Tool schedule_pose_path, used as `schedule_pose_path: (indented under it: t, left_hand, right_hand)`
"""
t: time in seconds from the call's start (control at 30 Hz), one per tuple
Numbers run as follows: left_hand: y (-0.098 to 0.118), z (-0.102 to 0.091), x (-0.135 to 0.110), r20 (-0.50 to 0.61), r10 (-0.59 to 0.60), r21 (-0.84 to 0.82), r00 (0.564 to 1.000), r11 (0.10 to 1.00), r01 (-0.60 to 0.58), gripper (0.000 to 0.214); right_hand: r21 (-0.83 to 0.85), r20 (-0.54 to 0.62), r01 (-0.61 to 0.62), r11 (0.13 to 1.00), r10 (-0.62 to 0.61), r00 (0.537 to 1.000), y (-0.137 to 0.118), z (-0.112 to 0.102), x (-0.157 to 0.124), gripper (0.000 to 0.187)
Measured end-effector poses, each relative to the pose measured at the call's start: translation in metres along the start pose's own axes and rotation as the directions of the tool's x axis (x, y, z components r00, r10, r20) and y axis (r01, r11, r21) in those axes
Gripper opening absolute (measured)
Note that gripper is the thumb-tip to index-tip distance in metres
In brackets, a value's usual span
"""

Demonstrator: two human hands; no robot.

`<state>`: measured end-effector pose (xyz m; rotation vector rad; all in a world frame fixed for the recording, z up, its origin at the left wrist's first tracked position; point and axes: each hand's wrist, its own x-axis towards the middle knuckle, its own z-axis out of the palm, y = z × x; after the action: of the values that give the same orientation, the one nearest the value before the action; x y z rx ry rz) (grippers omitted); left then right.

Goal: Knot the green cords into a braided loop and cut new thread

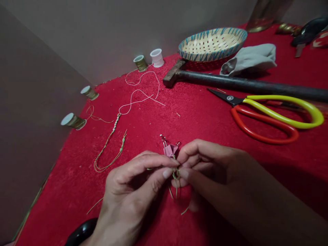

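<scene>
Green cord strands [175,176] run down from a pink binder clip [170,150] on the red surface. My left hand [139,184] pinches the cord between thumb and forefinger, just below the clip. From the other side my right hand [207,167] is closed on the same cord, its thumb and fingertips close to those of the left. Loose cord ends hang below both hands. Part of the knotted area is hidden by my fingers. Left of the clip lies a braided cord [105,147] with pale beads at one end.
Scissors [232,99] with yellow and red handles lie at the right, below a hammer [174,73]. Behind stand a woven basket [212,44], a grey cloth piece [251,59] and several thread spools, including a white spool [157,58] and an olive spool [73,121].
</scene>
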<state>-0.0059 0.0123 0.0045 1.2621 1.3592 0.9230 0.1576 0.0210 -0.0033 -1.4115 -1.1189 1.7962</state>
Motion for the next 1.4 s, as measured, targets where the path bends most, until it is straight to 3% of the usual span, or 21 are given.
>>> schedule_pose_path:
  t: [0.1, 0.27, 0.5, 0.57, 0.67, 0.77, 0.87, 0.93, 1.03, 1.13, 1.4]
  left_hand:
    - [0.0, -0.002, 0.002, 0.005, 0.083, 0.135, 0.997, 0.987, -0.082, 0.029]
    - [0.002, 0.0, 0.001, 0.018, 0.211, 0.255, 0.977, 0.944, -0.208, 0.041]
    - [0.009, 0.009, -0.007, -0.039, 0.318, 0.4, 0.947, 0.874, -0.277, 0.03]
    - [0.004, 0.005, -0.01, 0.007, 0.303, 0.412, 0.953, 0.868, -0.279, 0.025]
    - [-0.005, 0.0, -0.013, 0.064, 0.153, 0.339, 0.986, 0.926, -0.166, 0.017]
    - [-0.008, 0.004, -0.012, 0.032, 0.004, 0.106, 0.999, 0.994, -0.008, 0.012]
    - [-0.004, 0.011, -0.009, -0.001, -0.092, -0.142, 0.996, 0.986, 0.091, 0.018]
    - [-0.001, 0.012, -0.007, -0.022, -0.059, -0.097, 0.998, 0.994, 0.057, 0.015]
    - [-0.001, 0.007, -0.004, -0.022, 0.091, 0.166, 0.996, 0.982, -0.086, 0.015]
    - [0.0, 0.001, -0.001, 0.006, 0.166, 0.292, 0.986, 0.943, -0.161, 0.017]
    - [0.009, 0.004, -0.003, -0.014, 0.163, 0.203, 0.986, 0.967, -0.157, 0.018]
  right_hand:
    - [0.097, -0.032, 0.046, 0.994, -0.044, 0.999, 0.003, 0.002, 0.001, 0.013]
    - [0.095, -0.041, 0.06, 0.994, -0.056, 0.998, 0.008, 0.002, 0.003, 0.012]
    - [0.076, -0.029, 0.074, 0.994, -0.072, 0.997, 0.006, 0.0, 0.003, 0.012]
    - [0.081, -0.03, 0.087, 0.993, -0.085, 0.996, 0.004, 0.0, 0.002, 0.012]
    - [0.097, 0.004, 0.048, 0.994, -0.049, 0.999, 0.0, -0.001, -0.001, 0.012]
    - [0.071, 0.016, 0.056, 0.996, -0.057, 0.998, -0.004, -0.003, -0.004, 0.012]
    - [0.029, 0.024, 0.085, 0.996, -0.086, 0.996, -0.007, -0.004, -0.006, 0.014]
    - [0.024, 0.038, 0.092, 0.995, -0.093, 0.995, -0.007, -0.004, -0.005, 0.015]
    - [0.055, 0.044, 0.11, 0.992, -0.112, 0.993, -0.003, -0.002, -0.001, 0.015]
    - [0.117, 0.025, 0.081, 0.99, -0.084, 0.996, 0.002, 0.0, 0.002, 0.011]
    - [-0.005, -0.05, 0.039, 0.999, -0.039, 0.998, -0.015, -0.001, -0.012, 0.011]
